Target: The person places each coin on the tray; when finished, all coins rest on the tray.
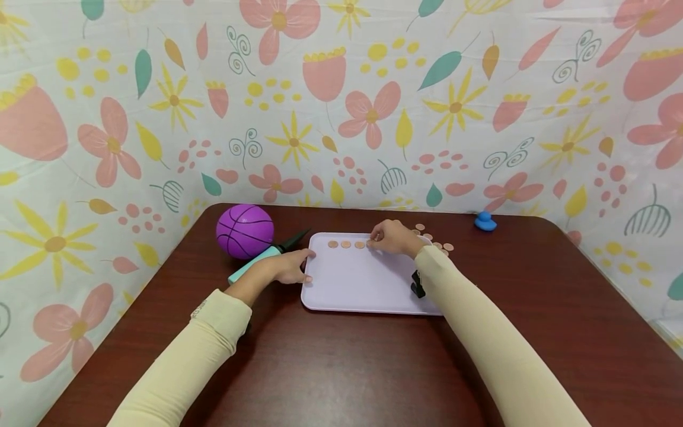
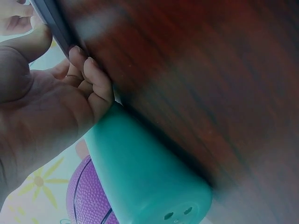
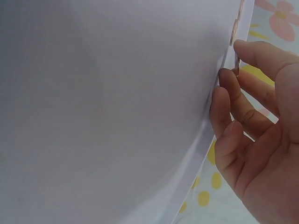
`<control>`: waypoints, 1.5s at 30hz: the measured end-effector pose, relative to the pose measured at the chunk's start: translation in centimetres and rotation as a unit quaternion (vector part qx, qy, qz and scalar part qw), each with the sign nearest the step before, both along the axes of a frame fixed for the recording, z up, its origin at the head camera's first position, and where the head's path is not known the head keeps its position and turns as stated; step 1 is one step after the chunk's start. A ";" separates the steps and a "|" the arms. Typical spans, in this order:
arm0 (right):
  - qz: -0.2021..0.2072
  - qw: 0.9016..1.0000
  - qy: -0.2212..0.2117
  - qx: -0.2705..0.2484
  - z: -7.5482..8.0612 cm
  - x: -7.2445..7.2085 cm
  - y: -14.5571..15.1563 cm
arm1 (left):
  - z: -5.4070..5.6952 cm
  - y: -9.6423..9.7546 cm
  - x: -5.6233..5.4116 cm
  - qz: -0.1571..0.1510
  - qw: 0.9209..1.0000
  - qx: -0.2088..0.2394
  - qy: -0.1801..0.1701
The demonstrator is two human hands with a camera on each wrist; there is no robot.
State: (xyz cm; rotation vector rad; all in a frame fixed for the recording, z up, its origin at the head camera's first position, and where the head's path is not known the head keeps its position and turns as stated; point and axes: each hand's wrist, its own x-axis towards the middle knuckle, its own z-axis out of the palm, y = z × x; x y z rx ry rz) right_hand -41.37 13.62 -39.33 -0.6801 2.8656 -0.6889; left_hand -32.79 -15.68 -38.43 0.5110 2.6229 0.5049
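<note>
A pale lilac tray [image 1: 363, 279] lies on the table with three copper-coloured coins [image 1: 345, 244] in a row along its far edge. My right hand [image 1: 395, 237] is over the tray's far side, at the right end of that row. Between its thumb and fingertips it pinches another copper-coloured coin [image 3: 237, 66], seen edge-on in the right wrist view. My left hand [image 1: 290, 267] holds the tray's left rim, thumb and forefinger at the edge and the other fingers curled. Beside this hand lies a tool with a teal handle [image 2: 145, 163] and a dark pointed blade [image 1: 293, 239].
A purple ball [image 1: 244, 231] with black lines sits behind the teal handle. Several loose coins [image 1: 448, 247] lie beyond the tray's right end, partly behind my right forearm. A blue rubber duck [image 1: 485, 222] stands at the back right of the brown table [image 1: 341, 367].
</note>
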 end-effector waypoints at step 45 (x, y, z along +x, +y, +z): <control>-0.018 0.999 -0.046 -0.019 -0.4 0.0 0.2 | -0.2 -0.2 0.1 0.009 1.000 0.012 0.004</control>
